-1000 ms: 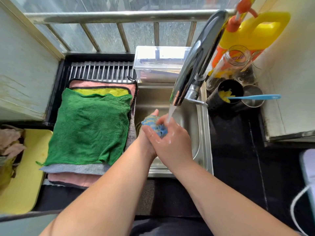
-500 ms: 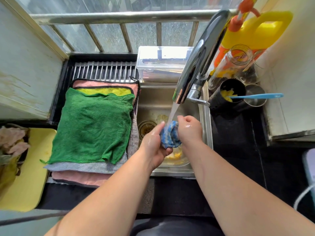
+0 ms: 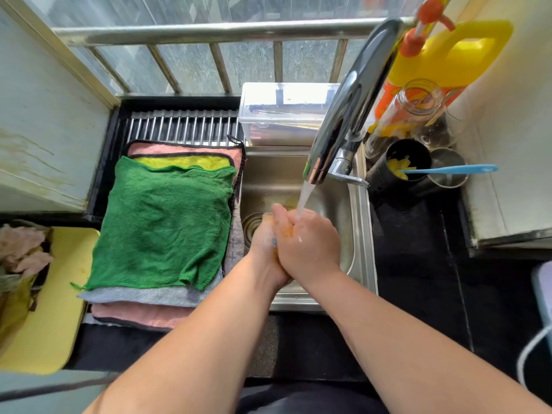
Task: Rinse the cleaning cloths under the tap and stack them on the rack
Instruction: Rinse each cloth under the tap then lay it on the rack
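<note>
Over the steel sink [image 3: 363, 222] my left hand [image 3: 264, 249] and my right hand [image 3: 309, 243] are pressed together, squeezing a small cloth [image 3: 273, 241] between them. Only a thin blue and yellow-orange edge of it shows between the palms. Water runs from the chrome tap [image 3: 343, 115] onto my right hand. To the left, a green cloth [image 3: 161, 225] tops a stack of yellow, grey and pink cloths on the metal rack [image 3: 185, 127].
A clear lidded box [image 3: 283, 112] stands behind the sink. Right of the tap are a yellow detergent jug [image 3: 448, 55], a glass jar, cups and a blue toothbrush [image 3: 448, 169]. A yellow tray [image 3: 56, 294] with crumpled cloths lies far left. Black counter surrounds the sink.
My hands have closed together around the blue cloth, hiding most of it; half a second ago they held it apart, twisted between them. The stream now falls on my right hand.
</note>
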